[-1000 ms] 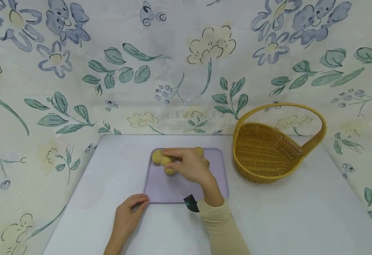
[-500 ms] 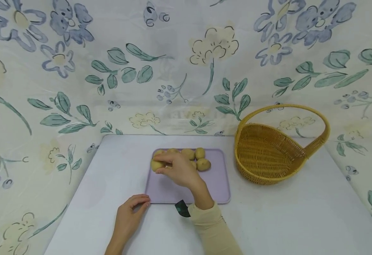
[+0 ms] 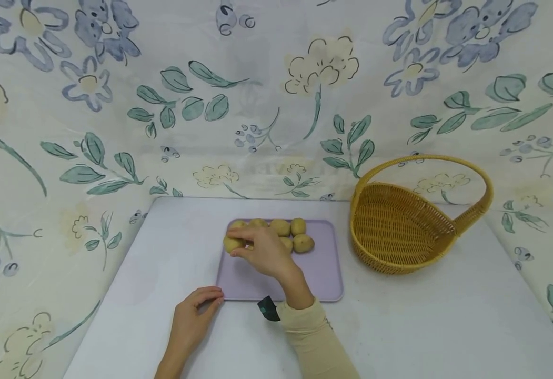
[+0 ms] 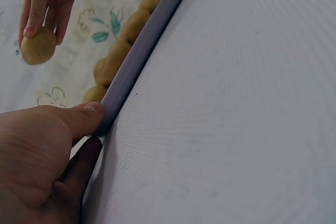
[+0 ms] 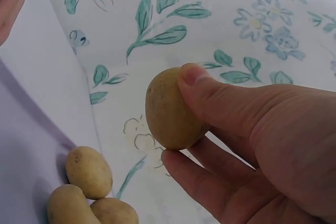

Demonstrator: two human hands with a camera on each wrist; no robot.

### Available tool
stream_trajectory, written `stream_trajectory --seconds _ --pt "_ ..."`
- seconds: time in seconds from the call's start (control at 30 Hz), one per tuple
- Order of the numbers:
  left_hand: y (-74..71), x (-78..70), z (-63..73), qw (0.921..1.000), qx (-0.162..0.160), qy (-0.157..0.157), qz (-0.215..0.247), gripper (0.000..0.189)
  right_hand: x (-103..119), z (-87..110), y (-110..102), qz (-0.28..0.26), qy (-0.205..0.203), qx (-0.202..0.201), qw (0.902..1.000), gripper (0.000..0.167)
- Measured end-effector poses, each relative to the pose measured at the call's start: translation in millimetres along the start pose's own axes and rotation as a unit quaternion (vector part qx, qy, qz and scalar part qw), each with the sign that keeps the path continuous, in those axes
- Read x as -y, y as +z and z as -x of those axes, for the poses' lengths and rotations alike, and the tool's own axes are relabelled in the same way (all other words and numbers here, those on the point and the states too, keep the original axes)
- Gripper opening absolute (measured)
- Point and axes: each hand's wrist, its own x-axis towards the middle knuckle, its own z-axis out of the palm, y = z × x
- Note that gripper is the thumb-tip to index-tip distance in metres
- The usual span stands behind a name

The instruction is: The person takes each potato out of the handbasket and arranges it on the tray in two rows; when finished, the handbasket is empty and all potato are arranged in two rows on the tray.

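In the head view, my right hand (image 3: 262, 250) holds a potato (image 3: 233, 244) over the left side of a lilac tray (image 3: 281, 279). The right wrist view shows this potato (image 5: 173, 109) pinched between thumb and fingertips, raised above the others. Several more potatoes (image 3: 303, 243) lie in two rows on the tray's far half, some partly hidden behind my right hand. At the tray's near left corner, my left hand (image 3: 193, 313) grips the rim. From the left wrist, its thumb (image 4: 84, 118) lies on top of the tray's edge (image 4: 137, 61), with fingers beneath.
A yellow woven basket (image 3: 394, 266) with a tall arched handle stands on the white table (image 3: 399, 326), right of the tray, with bare wicker showing inside. Behind the table hangs a floral cloth (image 3: 267, 179). A dark strap end (image 3: 269, 309) sticks out at my right cuff.
My right hand has shifted left with the potato, from the middle of the rows to the tray's left side, and has stayed there over the last half second. My left hand keeps its place.
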Motion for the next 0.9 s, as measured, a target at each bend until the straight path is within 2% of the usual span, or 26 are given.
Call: stream_trajectory --seconds 0.4,0.73,0.9 --pt "-0.2 0.9 0.1 1.0000 -0.004 0.007 -0.002 0.016 -4.3 -4.9 8.8 0.017 0.006 -0.002 0.9998 0.041" --pt "-0.6 -0.4 0.7 1.0000 -0.004 0.008 -0.003 0.015 -10.2 -10.5 17.4 0.076 -0.015 -0.013 0.9969 0.041" --pt "-0.2 -0.3 0.3 1.0000 -0.004 0.009 0.000 0.015 -10.4 -11.6 22.2 0.089 -0.011 -0.012 0.9959 0.042"
